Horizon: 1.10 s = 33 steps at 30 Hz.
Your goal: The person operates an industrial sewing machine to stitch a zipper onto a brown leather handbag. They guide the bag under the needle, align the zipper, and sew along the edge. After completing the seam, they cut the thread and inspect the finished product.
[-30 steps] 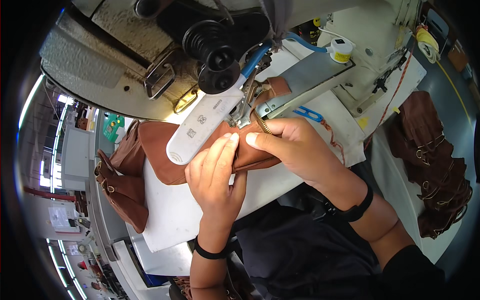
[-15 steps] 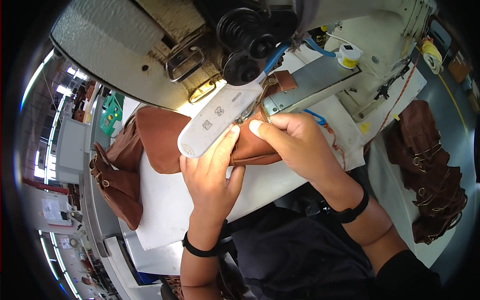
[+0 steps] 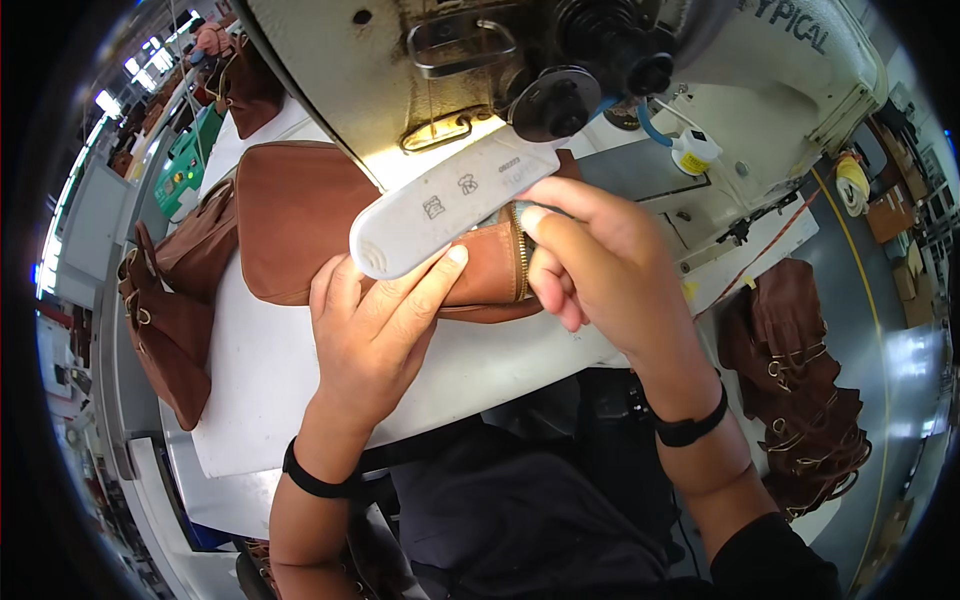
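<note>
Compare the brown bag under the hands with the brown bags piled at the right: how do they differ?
The brown bag on the table lies flat on the white table, under the sewing machine; the pile of bags sits off the table, lower down at the right. The left hand presses the first and the right hand is at its zipper; no hand touches the pile. The pile shows metal rings and straps. Both are the same brown.

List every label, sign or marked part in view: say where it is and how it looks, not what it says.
White lamp bar: above the left hand, long and rounded, small grey symbols.
Machine body: top right, cream, dark lettering.
Yellow tag: on a small white spool right of the needle area.
</note>
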### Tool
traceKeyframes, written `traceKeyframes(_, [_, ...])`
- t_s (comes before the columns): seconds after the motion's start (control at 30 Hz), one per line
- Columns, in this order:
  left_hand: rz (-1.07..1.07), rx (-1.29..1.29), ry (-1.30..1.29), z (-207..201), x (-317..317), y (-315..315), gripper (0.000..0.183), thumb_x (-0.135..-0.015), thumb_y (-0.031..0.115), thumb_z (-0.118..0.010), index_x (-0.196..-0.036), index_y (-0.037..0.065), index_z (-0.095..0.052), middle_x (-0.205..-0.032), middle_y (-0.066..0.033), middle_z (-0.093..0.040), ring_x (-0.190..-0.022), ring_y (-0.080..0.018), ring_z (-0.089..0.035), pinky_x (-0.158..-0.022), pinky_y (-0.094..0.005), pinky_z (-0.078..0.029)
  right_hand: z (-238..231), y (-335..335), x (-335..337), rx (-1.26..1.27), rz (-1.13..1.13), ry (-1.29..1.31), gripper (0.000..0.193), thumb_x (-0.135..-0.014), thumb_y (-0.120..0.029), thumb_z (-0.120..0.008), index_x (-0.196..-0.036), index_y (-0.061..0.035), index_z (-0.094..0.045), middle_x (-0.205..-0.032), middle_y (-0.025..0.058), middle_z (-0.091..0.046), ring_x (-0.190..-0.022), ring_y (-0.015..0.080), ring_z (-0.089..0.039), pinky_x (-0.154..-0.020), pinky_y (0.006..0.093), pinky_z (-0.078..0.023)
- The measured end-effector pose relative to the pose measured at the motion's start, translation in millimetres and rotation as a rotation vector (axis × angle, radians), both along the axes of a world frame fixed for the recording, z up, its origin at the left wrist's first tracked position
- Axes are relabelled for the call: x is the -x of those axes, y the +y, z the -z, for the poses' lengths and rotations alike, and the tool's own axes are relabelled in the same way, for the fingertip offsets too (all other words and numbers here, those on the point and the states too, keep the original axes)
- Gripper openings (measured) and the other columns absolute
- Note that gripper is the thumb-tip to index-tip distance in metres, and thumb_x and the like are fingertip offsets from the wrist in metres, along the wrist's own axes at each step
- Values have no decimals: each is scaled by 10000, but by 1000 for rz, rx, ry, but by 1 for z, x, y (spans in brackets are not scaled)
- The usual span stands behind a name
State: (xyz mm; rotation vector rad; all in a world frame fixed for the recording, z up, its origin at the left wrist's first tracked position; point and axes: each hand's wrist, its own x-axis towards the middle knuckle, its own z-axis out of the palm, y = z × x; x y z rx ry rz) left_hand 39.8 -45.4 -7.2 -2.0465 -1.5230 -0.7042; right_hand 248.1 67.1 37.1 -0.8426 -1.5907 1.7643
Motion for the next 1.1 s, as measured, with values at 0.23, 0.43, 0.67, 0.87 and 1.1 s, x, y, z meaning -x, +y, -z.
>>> traceKeyframes(0.23, [27, -32, 25, -2, 4, 3, 596, -703, -8, -796, -1275, 145, -734, -1294, 15, -722, -1111, -252, -633, -911, -364, -434, -1, 16, 1, 121, -175, 271, 221, -1011, -139, -553, -1093, 7, -697, -620, 4, -578, -485, 80, -479, -470, 252, -383])
traceKeyframes(0.43, [-5, 12, -73, -6, -10, 2, 625, -683, -37, -773, -1284, 127, -728, -1284, -4, -722, -1071, -242, -637, -911, -365, -423, 38, -7, 20, -1017, 396, -90, 193, -980, -124, -670, -1112, 10, -710, -729, 92, -668, -623, 211, -638, -581, 326, -506])
traceKeyframes(0.67, [2, 16, -86, -8, -8, 2, 614, -659, -38, -766, -1254, 111, -740, -1261, -11, -733, -1013, -248, -661, -921, -385, -448, 58, -15, 29, -783, 335, 29, 190, -986, -85, -660, -1149, -11, -723, -974, 160, -766, -806, 277, -735, -713, 331, -563])
traceKeyframes(0.87, [28, 14, -102, -1, 0, 5, 567, -700, 3, -755, -1248, 146, -768, -1154, -26, -726, -1080, -254, -625, -953, -404, -433, 61, -16, 29, -668, 345, 16, 183, -988, -80, -650, -1131, -7, -738, -985, 152, -778, -812, 235, -742, -719, 326, -562])
traceKeyframes(1.1, [15, 49, -120, -10, -4, 5, 610, -650, -54, -754, -1238, 106, -744, -1248, -34, -746, -1011, -259, -670, -927, -381, -455, 55, -17, 29, -616, 338, 17, 189, -989, -85, -648, -1136, -5, -737, -975, 153, -777, -810, 249, -745, -722, 329, -566])
